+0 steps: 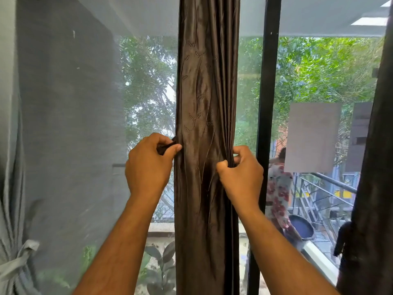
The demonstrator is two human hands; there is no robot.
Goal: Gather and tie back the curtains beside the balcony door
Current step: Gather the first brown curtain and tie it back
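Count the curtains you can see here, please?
3: a dark brown satin curtain in the middle, a tied grey curtain at far left, a dark curtain at far right. More may hang out of view.

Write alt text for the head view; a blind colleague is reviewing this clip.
Two bare hands gather a dark brown satin curtain hanging before a glass balcony door: the left hand pinches a dark strip at its left edge, the right hand grips its right folds. A grey curtain at far left is already tied back.
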